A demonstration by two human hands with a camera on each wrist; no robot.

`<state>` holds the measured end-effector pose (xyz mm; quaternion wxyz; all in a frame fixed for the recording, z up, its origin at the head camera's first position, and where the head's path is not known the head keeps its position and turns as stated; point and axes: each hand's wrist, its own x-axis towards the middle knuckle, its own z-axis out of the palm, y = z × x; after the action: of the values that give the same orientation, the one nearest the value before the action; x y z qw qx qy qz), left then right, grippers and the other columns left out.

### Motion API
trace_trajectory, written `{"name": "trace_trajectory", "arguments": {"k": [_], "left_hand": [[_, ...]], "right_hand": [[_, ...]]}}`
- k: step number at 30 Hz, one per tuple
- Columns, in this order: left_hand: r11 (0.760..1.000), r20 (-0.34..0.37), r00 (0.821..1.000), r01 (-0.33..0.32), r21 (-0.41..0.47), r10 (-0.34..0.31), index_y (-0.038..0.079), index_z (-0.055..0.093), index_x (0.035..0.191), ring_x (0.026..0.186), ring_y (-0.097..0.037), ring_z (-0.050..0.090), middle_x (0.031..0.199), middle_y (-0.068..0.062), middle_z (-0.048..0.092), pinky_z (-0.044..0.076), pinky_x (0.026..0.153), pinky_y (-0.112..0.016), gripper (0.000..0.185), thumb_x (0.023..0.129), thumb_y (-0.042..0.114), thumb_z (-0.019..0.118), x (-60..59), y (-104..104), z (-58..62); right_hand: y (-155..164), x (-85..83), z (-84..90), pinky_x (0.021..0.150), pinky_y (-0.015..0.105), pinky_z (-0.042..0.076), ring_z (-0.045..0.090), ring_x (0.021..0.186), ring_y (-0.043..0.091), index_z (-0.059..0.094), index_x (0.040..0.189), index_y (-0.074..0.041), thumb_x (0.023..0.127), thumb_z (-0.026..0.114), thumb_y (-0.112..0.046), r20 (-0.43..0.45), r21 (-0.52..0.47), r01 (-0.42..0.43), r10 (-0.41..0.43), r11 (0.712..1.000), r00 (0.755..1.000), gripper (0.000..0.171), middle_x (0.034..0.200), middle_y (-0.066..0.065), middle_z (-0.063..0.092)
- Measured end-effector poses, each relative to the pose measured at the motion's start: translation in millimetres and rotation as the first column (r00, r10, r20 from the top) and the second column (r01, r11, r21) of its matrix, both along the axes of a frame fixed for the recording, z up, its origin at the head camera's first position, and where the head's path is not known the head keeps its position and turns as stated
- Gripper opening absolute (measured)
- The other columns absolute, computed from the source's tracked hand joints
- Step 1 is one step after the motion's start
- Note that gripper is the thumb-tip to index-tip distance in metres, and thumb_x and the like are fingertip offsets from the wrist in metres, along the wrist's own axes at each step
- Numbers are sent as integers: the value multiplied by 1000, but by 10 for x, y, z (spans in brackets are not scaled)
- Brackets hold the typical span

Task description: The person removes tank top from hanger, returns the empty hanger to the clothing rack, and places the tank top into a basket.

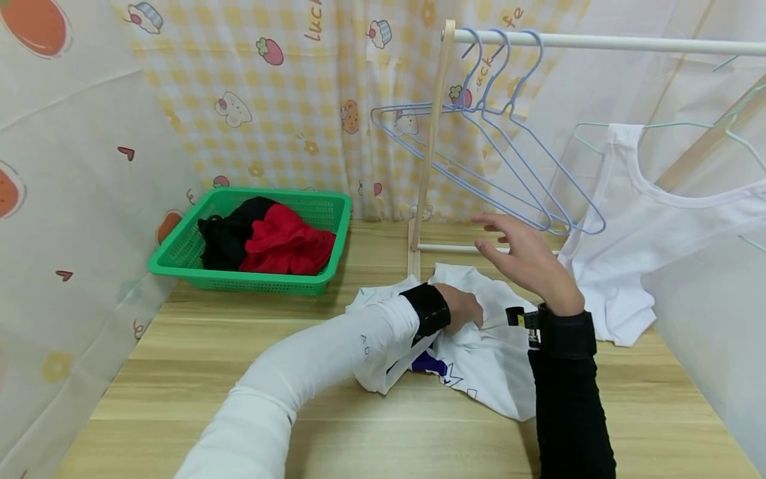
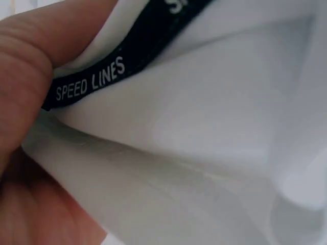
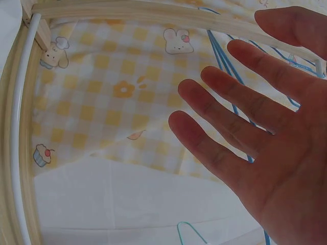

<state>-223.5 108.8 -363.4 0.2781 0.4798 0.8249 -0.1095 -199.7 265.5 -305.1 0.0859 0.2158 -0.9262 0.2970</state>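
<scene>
Far left on the wooden table (image 1: 197,372): green basket (image 1: 179,256) w/ black and red clothes (image 1: 287,243) inside. Mid-table, near side: crumpled white T-shirt (image 1: 497,366), printed (wrist view shows a black "SPEED LINES" band (image 2: 97,81) at its edge). Left hand (image 1: 463,307) rests on it, fingers curled, pinching the fabric. Right hand (image 1: 526,259) hovers just above and to the right, fingers spread, holding nothing. Behind it, far side: wooden rack w/ white rail (image 1: 598,43), three blue hangers (image 1: 509,126). Far right: another white shirt (image 1: 652,226) on a pale green hanger (image 1: 598,126).
</scene>
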Motion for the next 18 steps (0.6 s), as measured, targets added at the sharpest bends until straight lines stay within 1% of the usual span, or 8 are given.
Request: {"name": "trace_trajectory", "arguments": {"k": [3,5,7,10,11,14,16,18], "left_hand": [[998,-12,1000,29,47,-28,24,64,149,111,-12,49,146,5,61,41,83,-24,58,100,-8,64,-13,-33,141],[994,-19,998,62,92,-61,18,69,142,107,-13,51,138,2,65,42,81,-24,51,99,-9,65,-40,-61,282],[986,-15,995,101,134,-100,13,71,135,103,-13,52,131,-1,68,43,82,-23,41,99,-6,68,-79,-95,458],[964,16,991,128,233,-135,5,73,124,95,-13,54,120,-6,71,43,82,-22,22,102,0,70,-149,-189,740],[957,34,990,124,260,-138,3,73,122,94,-13,55,117,-7,72,43,82,-22,19,103,2,70,-171,-230,834],[946,43,994,85,312,-103,5,73,124,95,-13,59,118,-6,73,47,83,-23,20,104,6,71,-204,-382,1110],[946,14,997,72,317,-81,5,73,125,99,-15,61,121,-6,73,51,86,-26,23,102,6,73,-222,-487,1273],[947,-23,999,46,317,-41,8,73,127,104,-16,63,124,-5,73,54,90,-29,27,100,6,77,-246,-597,1424]], "right_hand": [[2,-14,-10,115,60,47,56,142,42,55,156,-7,112,60,-23,11,3,3,-3,1000,1000,47,157,19,58],[3,-18,-9,114,60,48,56,142,41,55,156,-7,112,60,-23,11,6,3,-3,1000,1000,47,157,18,58],[8,-23,-8,114,60,48,56,141,41,55,156,-8,112,60,-23,15,5,2,-2,1000,1000,47,157,18,58],[23,-25,-6,113,62,49,57,141,43,55,157,-7,113,59,-21,12,-2,-6,6,1000,1000,46,157,19,58],[33,-26,-7,113,62,49,56,141,44,55,156,-6,113,59,-19,10,-7,-6,6,1000,1000,46,157,20,58],[61,-25,-11,110,65,50,57,139,47,56,154,-3,111,60,-15,-11,-15,-8,8,1000,1000,45,157,21,58],[80,-31,-18,108,65,52,58,138,48,57,153,-2,110,61,-13,-27,-15,-7,7,1000,1000,44,157,22,57],[94,-37,-24,106,65,53,60,136,48,58,152,-1,109,62,-13,-41,-9,-5,4,1000,999,44,157,22,57]]}}
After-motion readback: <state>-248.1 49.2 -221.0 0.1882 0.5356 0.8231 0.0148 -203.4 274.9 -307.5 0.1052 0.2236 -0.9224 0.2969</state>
